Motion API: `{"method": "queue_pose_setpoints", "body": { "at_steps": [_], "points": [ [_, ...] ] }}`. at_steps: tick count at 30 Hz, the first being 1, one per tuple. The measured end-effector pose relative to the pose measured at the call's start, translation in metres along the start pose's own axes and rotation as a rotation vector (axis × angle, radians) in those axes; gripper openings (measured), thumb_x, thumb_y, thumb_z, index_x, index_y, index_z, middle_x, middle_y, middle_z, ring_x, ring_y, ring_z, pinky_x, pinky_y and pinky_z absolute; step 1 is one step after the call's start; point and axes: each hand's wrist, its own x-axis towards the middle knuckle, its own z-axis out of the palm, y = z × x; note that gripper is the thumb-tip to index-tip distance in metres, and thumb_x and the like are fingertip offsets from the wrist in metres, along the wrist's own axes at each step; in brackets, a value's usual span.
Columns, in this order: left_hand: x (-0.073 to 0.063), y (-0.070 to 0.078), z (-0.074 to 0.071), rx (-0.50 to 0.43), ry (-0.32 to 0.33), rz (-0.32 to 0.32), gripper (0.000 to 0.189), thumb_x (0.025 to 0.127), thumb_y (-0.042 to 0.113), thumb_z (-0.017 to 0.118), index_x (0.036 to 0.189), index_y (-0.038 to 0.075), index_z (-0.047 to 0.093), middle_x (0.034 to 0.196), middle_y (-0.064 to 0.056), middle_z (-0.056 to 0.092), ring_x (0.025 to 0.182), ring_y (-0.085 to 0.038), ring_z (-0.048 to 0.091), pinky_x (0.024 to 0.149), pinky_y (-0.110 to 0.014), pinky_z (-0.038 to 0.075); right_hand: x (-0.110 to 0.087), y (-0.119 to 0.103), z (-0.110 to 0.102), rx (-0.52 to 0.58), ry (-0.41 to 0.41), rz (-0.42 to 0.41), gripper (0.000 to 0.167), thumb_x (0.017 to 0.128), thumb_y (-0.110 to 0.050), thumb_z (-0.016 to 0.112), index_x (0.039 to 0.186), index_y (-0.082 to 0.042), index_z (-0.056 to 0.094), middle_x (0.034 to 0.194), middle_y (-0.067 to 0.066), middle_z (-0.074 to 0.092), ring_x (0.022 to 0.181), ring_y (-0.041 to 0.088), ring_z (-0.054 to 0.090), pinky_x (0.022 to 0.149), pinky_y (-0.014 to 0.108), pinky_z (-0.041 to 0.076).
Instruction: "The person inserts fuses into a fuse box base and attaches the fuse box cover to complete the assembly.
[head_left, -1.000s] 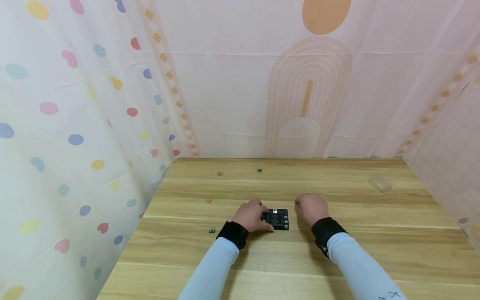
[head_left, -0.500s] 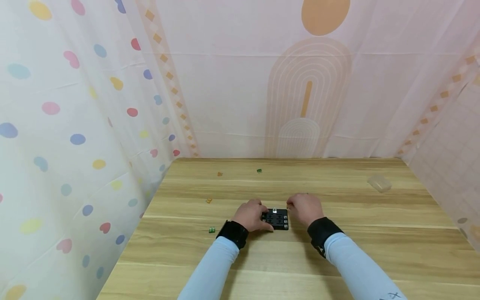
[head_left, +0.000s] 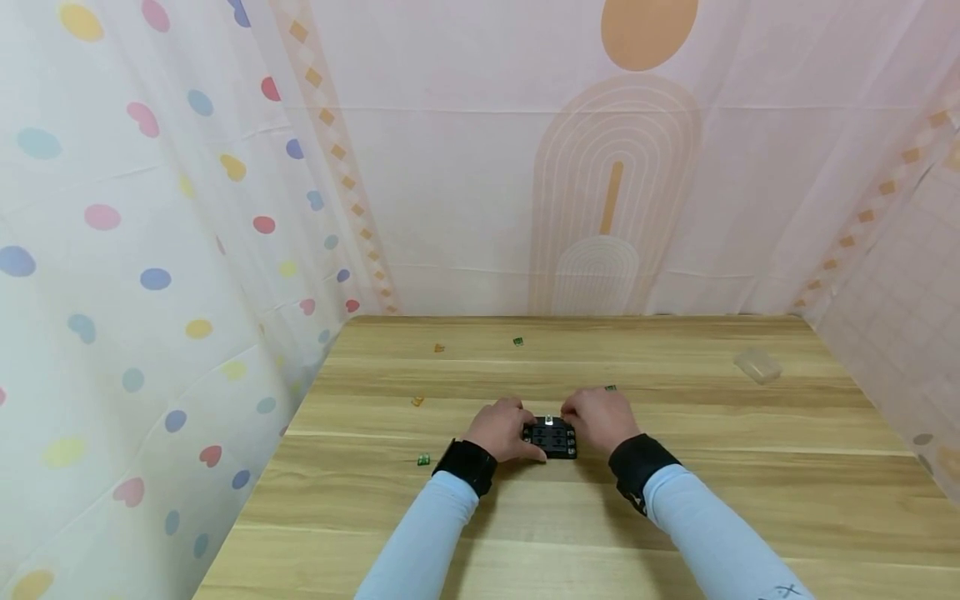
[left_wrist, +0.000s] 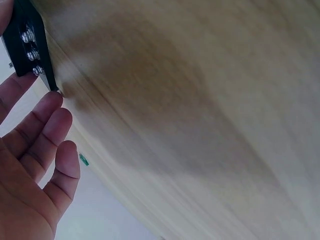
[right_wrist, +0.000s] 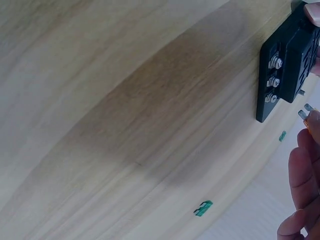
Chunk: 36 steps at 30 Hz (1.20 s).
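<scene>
A black fuse block [head_left: 551, 442] with screw terminals lies flat on the table, held at its left side by my left hand [head_left: 501, 431], thumb at the near edge and fingers at the far one. My right hand [head_left: 602, 418] is at the block's far right corner. In the right wrist view it pinches an orange blade fuse [right_wrist: 306, 119], metal prongs toward the block and a small gap between them. Most of that fuse is hidden by the fingers. The left wrist view shows the fuse block [left_wrist: 30, 45] at the left fingertips.
Around the block on the wooden table [head_left: 675, 525] lie green blade fuses [head_left: 423, 459] and orange blade fuses [head_left: 417, 401]. One green fuse [head_left: 611, 387] is just beyond my right hand. A clear plastic cover [head_left: 757, 365] sits at the back right. Curtains stand behind and at the left.
My right hand has moved left to the fuse block's far right corner, uncovering the green fuse behind it. The left hand and the block have stayed in place.
</scene>
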Motion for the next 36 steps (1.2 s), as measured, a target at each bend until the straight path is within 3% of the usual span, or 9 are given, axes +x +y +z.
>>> {"method": "queue_pose_setpoints", "body": {
  "at_steps": [9,16,36],
  "points": [
    [-0.001,0.001,0.000,-0.004,0.003,0.003,0.059,0.072,0.060,0.081,0.111,0.017,0.076,0.103,-0.001,0.063,0.092,-0.017,0.059,0.076,-0.033,0.051,0.000,-0.004,0.000,0.016,0.004,-0.040,0.003,0.085,-0.016,0.079,0.088,-0.016,0.079,0.084,-0.003,0.072,0.075,0.015,0.066,0.066,0.036,0.054],
    [-0.002,0.002,-0.001,-0.011,-0.006,-0.009,0.059,0.072,0.059,0.082,0.112,0.016,0.076,0.102,-0.001,0.063,0.091,-0.017,0.059,0.077,-0.032,0.051,0.002,-0.005,0.004,0.025,0.013,-0.054,0.004,0.083,-0.014,0.080,0.085,-0.017,0.079,0.082,-0.004,0.071,0.074,0.015,0.065,0.068,0.037,0.053],
    [-0.002,0.000,0.003,-0.025,0.000,-0.018,0.059,0.071,0.059,0.083,0.111,0.016,0.076,0.100,0.000,0.062,0.088,-0.016,0.057,0.075,-0.031,0.050,0.003,-0.007,0.010,-0.023,-0.057,-0.066,0.003,0.084,-0.016,0.080,0.087,-0.016,0.080,0.082,-0.005,0.070,0.070,0.011,0.060,0.068,0.033,0.051]
  ]
}}
